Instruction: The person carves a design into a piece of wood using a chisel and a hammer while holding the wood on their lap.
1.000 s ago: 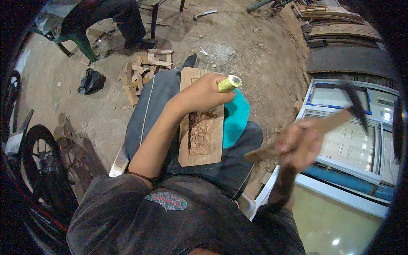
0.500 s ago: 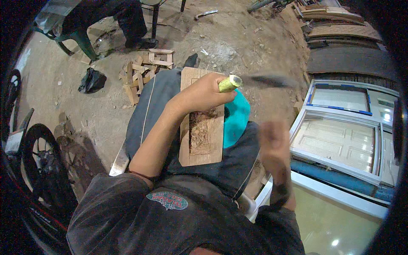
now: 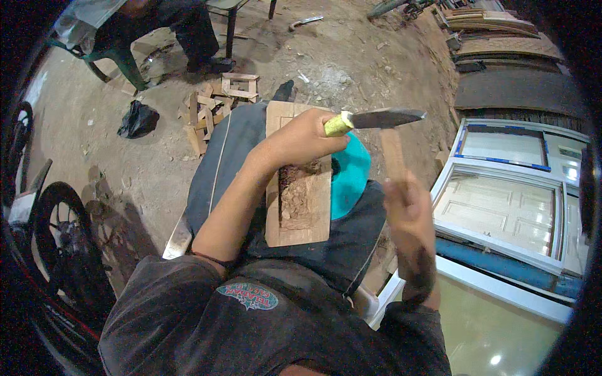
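Note:
My left hand [image 3: 302,135] is closed round the yellow-green handle [image 3: 338,124] of what looks like a chisel; its blade is hidden beneath the hand. It rests over a wooden board [image 3: 271,216] on my lap, which has a rough hollow [image 3: 304,200] cut into its face. My right hand [image 3: 407,203], somewhat blurred, grips the wooden handle of a hammer [image 3: 389,118]. The dark hammer head lies level with the end of the yellow-green handle, appearing close to it or touching. From under the board's right side shows a teal round piece [image 3: 351,178].
White-framed panels [image 3: 498,197] stand at my right, with stacked boards [image 3: 501,47] behind. Ahead lie wood offcuts [image 3: 204,116] and a black plastic bag [image 3: 138,119]. A motorcycle [image 3: 59,232] is at the left. A person's leg [image 3: 194,37] shows beside a green chair [image 3: 119,62].
The hammer head, a dark blur beside the yellow-green handle before, now shows clearly near its end. My right hand has shifted slightly; my left hand keeps its hold over the board.

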`<state>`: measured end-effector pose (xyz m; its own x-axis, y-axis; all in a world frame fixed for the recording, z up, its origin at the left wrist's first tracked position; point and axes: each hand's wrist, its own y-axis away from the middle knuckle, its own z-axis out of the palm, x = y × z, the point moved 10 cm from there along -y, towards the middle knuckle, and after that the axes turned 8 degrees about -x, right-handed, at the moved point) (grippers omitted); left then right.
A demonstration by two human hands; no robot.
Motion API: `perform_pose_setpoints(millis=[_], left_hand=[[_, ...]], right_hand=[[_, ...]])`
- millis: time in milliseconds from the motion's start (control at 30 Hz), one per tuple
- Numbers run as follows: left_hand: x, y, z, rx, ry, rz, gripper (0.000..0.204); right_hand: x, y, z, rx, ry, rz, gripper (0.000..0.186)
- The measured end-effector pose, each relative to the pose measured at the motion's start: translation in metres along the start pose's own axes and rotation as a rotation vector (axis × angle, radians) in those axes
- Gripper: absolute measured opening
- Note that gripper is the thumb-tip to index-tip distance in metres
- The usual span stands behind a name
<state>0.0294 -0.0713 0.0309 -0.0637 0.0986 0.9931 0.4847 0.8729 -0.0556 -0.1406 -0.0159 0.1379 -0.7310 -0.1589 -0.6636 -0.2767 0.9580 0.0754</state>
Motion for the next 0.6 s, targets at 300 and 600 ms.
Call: perform_pose_setpoints(millis=[300, 600], left_hand=[[-0.001, 0.0, -0.002, 0.027, -0.048, 0.04, 0.025], [-0.01, 0.002, -0.003, 0.041, 0.014, 0.052, 0.022]], right_hand=[[-0.027, 0.011, -0.041, 0.194, -0.713, -0.417, 0.028], [-0.034, 0.008, -0.055, 0.212, -0.425, -0.084, 0.03]])
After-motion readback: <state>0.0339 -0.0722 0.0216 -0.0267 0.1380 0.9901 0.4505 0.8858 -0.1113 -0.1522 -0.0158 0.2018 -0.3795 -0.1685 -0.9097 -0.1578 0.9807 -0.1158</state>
